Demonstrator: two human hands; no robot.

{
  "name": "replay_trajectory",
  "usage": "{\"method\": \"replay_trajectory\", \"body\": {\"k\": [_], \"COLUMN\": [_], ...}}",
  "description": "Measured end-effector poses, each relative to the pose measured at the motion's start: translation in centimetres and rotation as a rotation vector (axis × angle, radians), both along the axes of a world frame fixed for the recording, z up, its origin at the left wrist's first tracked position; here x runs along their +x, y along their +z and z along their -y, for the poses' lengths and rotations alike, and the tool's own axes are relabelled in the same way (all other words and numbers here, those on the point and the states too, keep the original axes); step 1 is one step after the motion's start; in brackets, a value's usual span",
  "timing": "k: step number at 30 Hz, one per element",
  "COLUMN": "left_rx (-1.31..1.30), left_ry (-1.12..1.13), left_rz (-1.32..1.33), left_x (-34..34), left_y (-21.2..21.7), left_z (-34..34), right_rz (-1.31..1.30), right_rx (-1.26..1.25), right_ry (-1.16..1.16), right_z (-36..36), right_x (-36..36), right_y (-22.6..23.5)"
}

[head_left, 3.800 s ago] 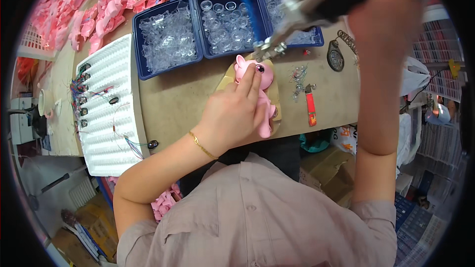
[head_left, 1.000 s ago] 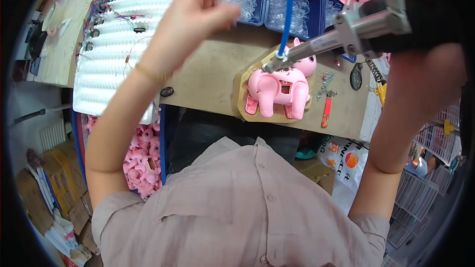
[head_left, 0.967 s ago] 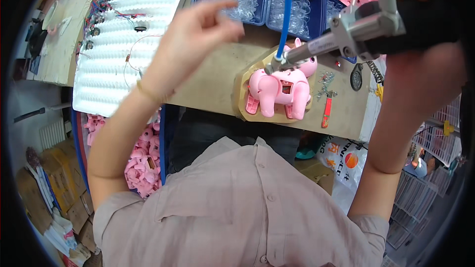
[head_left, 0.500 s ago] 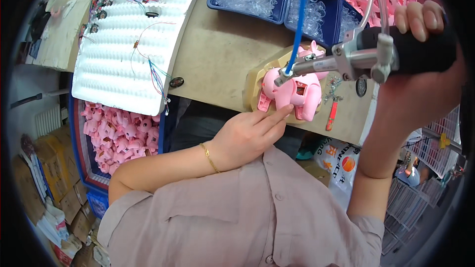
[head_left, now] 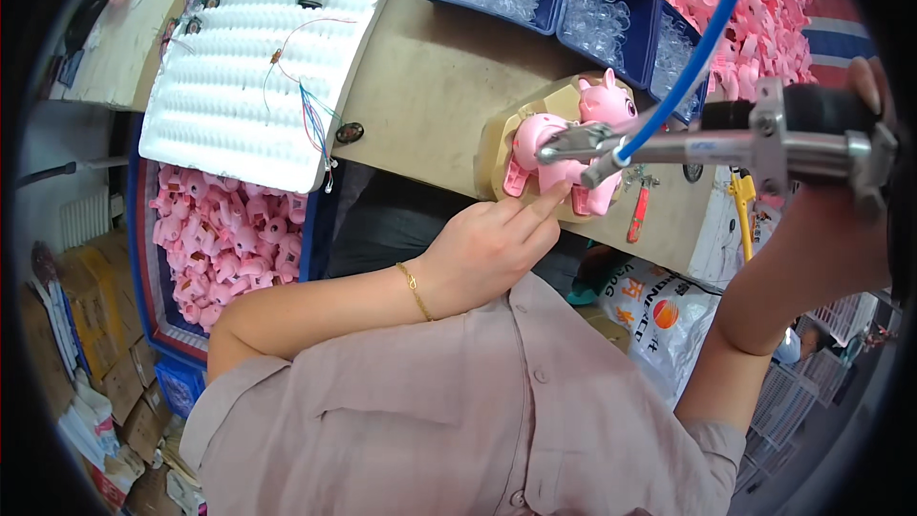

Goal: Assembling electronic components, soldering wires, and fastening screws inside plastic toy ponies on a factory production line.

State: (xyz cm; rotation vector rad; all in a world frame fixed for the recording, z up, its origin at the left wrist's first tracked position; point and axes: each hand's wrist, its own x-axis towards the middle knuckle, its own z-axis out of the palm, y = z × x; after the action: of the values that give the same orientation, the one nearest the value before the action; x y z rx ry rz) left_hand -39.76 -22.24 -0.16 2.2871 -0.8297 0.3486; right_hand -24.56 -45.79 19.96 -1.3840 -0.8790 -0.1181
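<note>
A pink plastic toy animal (head_left: 537, 137) with pointed ears lies in a tan holding block (head_left: 493, 155) on the workbench. My left hand (head_left: 492, 250) reaches in from the near side, its outstretched index finger touching the toy's leg and the other fingers partly bent. My right hand (head_left: 867, 88) is wrapped round the black grip of a metal power screwdriver (head_left: 721, 148), which looks air-driven. The tool's slim front end hangs over the toy and hides part of its body. Whether the tip touches the toy I cannot tell. Part of my right hand is blurred.
Blue bins (head_left: 611, 57) of clear plastic parts stand behind the block, beside a heap of pink parts (head_left: 764, 24). Left are a white foam tray (head_left: 248, 86) with wired parts and a crate of pink pieces (head_left: 234, 248). A red-handled tool (head_left: 638, 215) lies right. A blue hose (head_left: 697, 57) crosses above.
The screwdriver and my right hand have shifted right and slightly down, uncovering the toy's head. My left hand stays at the toy. The whole view has shifted a little.
</note>
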Motion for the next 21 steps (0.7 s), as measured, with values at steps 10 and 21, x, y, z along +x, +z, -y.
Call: {"method": "replay_trajectory", "body": {"k": [10, 21], "left_rx": [-0.054, -0.218], "left_ry": [0.02, -0.038], "left_rz": [0.003, -0.074], "left_x": [-0.1, 1.6], "left_y": [-0.5, 1.6], "left_z": [-0.3, -1.3], "right_rz": [0.205, 0.499], "right_rx": [-0.092, -0.125], "right_ry": [-0.126, -0.41], "right_z": [-15.3, 3.4], "right_x": [-5.1, 5.8], "right_y": [-2.9, 1.4]}}
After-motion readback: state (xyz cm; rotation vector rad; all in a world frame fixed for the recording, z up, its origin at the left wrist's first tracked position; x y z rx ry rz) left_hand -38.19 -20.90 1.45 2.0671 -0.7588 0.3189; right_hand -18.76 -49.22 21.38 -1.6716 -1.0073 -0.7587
